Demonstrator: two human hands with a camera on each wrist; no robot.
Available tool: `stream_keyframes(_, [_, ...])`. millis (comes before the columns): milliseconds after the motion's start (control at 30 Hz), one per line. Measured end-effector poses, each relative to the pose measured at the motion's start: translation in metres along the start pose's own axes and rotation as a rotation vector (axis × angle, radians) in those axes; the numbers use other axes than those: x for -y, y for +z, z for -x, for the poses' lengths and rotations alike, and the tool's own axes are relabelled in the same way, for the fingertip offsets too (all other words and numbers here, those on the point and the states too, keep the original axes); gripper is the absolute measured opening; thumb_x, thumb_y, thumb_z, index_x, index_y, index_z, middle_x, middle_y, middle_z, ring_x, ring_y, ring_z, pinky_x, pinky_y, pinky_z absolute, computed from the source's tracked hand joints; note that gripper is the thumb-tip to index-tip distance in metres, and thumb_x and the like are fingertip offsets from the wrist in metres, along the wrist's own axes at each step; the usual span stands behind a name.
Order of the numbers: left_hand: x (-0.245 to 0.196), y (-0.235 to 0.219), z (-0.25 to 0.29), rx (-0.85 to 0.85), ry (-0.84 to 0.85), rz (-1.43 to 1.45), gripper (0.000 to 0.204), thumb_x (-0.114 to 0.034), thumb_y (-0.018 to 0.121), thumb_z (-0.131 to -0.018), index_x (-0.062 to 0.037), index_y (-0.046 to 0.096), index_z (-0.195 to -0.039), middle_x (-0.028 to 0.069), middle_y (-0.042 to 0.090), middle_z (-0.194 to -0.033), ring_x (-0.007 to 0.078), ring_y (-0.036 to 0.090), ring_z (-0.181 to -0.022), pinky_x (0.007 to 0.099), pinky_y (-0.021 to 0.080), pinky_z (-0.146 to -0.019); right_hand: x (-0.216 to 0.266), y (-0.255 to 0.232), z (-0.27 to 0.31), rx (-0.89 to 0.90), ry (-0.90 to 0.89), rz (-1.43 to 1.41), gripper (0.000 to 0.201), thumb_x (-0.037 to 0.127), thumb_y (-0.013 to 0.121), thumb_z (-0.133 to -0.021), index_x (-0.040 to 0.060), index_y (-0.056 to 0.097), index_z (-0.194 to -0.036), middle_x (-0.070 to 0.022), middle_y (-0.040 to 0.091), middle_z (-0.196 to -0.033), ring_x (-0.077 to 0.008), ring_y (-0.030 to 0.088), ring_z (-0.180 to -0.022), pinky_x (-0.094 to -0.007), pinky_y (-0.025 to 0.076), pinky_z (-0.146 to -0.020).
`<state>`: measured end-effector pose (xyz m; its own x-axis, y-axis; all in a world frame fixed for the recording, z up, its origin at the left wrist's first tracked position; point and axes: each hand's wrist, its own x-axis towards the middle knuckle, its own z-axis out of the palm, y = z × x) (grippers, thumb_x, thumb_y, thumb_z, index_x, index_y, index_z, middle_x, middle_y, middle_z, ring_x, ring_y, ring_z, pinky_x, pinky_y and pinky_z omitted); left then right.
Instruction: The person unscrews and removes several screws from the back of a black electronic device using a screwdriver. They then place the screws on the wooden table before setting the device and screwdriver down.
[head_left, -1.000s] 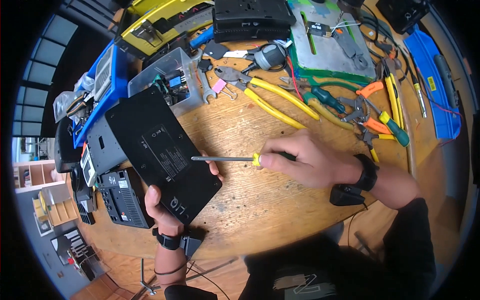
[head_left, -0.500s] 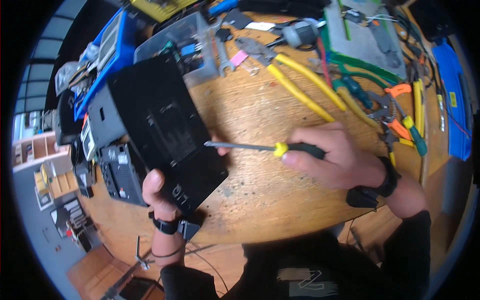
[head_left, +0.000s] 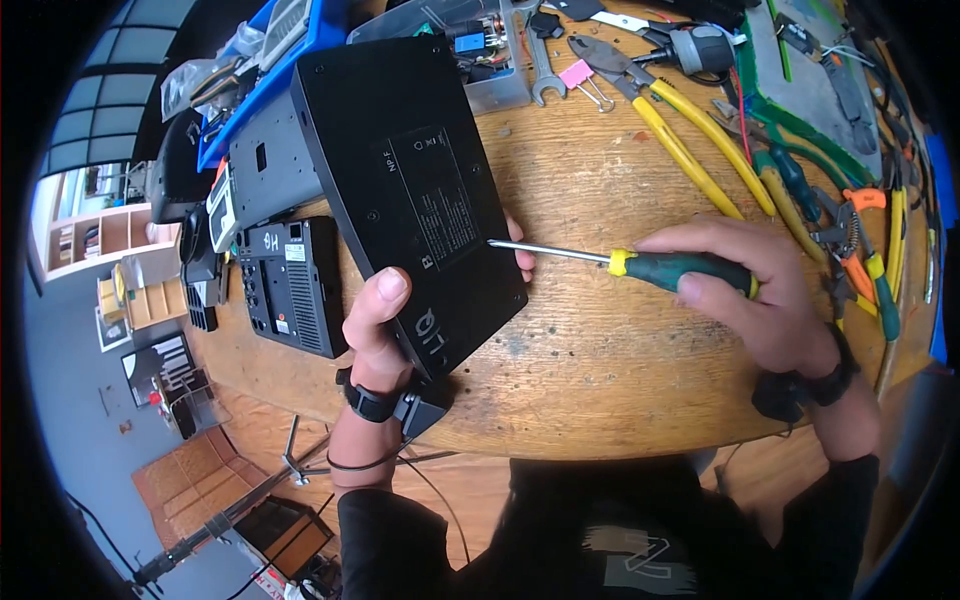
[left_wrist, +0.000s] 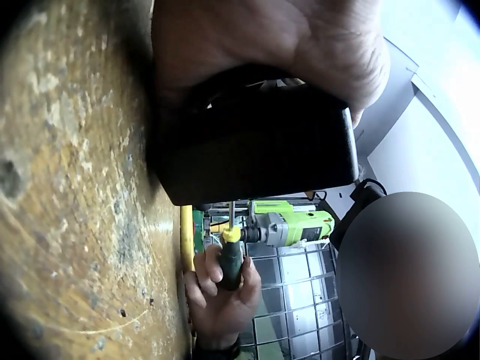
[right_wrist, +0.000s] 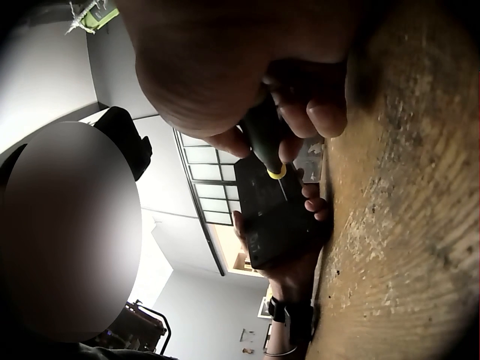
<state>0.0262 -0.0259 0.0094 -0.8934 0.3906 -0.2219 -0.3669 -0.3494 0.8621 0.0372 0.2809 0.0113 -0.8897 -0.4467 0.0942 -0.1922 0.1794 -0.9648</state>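
My left hand [head_left: 375, 320] grips the lower end of a flat black device [head_left: 420, 190], thumb on the near edge and fingertips showing at the far side. The device is held tilted above the table, its labelled face with small screws turned up. In my right hand [head_left: 750, 290] is a screwdriver [head_left: 690, 270] with a green and yellow handle, held between thumb and fingers. Its tip lies over the device's right edge; whether it touches is unclear. The right wrist view shows the same screwdriver [right_wrist: 264, 135] pointing at the device [right_wrist: 281, 225].
Behind the device stand a blue bin [head_left: 225, 135] and a clear parts box [head_left: 500, 92]. A second black unit [head_left: 292, 290] lies to the left. Yellow-handled cutters [head_left: 685, 150], a wrench [head_left: 545, 72], a pink binder clip [head_left: 577, 74] and several pliers lie farther back and right.
Across the head view, the device and both hands now appear farther right, as the view itself has shifted. The screwdriver handle shows more fully, with my right fingers less closed over it.
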Motion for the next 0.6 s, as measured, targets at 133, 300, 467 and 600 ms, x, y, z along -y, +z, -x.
stream_keyframes(133, [0.0019, -0.0016, -0.0002, 0.005, 0.013, 0.019, 0.097, -0.057, 0.066, -0.083, 0.01, 0.041, -0.148, 0.0304, 0.061, -0.13, 0.0391, 0.068, -0.114, 0.0491, 0.057, -0.099, 0.0013, -0.0072, -0.0003, -0.032, -0.033, -0.052, 0.027, 0.013, 0.069, -0.092, 0.0003, 0.074, -0.116, -0.0117, 0.078, -0.1, -0.0161, 0.073, -0.088, -0.0275, 0.055, -0.076])
stream_keyframes(300, [0.0052, -0.0049, -0.0001, 0.015, 0.022, 0.044, 0.098, -0.058, 0.067, -0.082, 0.0103, 0.042, -0.147, 0.03, 0.061, -0.131, 0.0397, 0.068, -0.114, 0.0502, 0.057, -0.099, -0.004, -0.0086, 0.002, -0.097, -0.095, -0.02, 0.023, 0.013, 0.069, -0.09, -0.0017, 0.075, -0.106, -0.0124, 0.078, -0.095, -0.0153, 0.073, -0.083, -0.0277, 0.056, -0.073])
stream_keyframes(467, [0.0059, -0.004, -0.001, 0.015, 0.012, 0.068, 0.1, -0.059, 0.068, -0.081, 0.0103, 0.042, -0.147, 0.0301, 0.061, -0.13, 0.0399, 0.068, -0.113, 0.0506, 0.058, -0.098, 0.0019, -0.01, 0.0018, -0.08, -0.072, -0.017, 0.02, 0.013, 0.068, -0.09, -0.0014, 0.075, -0.101, -0.0116, 0.078, -0.091, -0.0143, 0.072, -0.079, -0.0274, 0.055, -0.071])
stream_keyframes(600, [0.0078, -0.0066, -0.0008, 0.014, 0.022, 0.077, 0.1, -0.06, 0.068, -0.081, 0.0104, 0.042, -0.147, 0.0301, 0.062, -0.13, 0.0397, 0.068, -0.112, 0.0504, 0.058, -0.098, 0.002, -0.0107, 0.0004, -0.054, -0.073, -0.016, 0.019, 0.013, 0.068, -0.09, -0.0009, 0.075, -0.101, -0.0116, 0.078, -0.09, -0.0152, 0.073, -0.077, -0.0276, 0.055, -0.07])
